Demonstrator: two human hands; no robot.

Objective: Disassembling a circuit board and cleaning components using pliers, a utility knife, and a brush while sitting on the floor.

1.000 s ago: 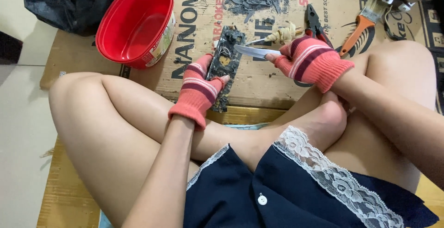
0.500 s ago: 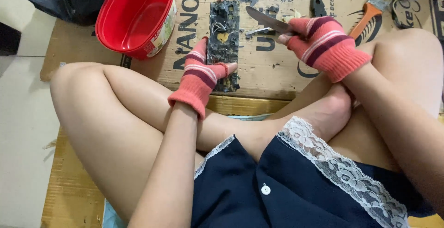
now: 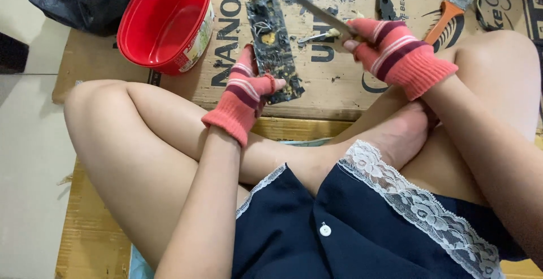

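Nearest me, my left hand (image 3: 244,93), in a striped fingerless glove, has its fingers closed on the near end of the dark, grimy strip-shaped board (image 3: 274,47), pinning it to the cardboard sheet (image 3: 334,89). The board's long axis runs away from me, tilted slightly left. My right hand (image 3: 396,53) sits to its right, fist wrapped around a knife (image 3: 317,10) whose blade angles up-left past the board's far end. Beyond-left stands a red tub (image 3: 164,22).

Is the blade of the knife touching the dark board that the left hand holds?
Apart. In the head view the knife in the right hand shows bare cardboard between its blade and the dark board under the left hand.
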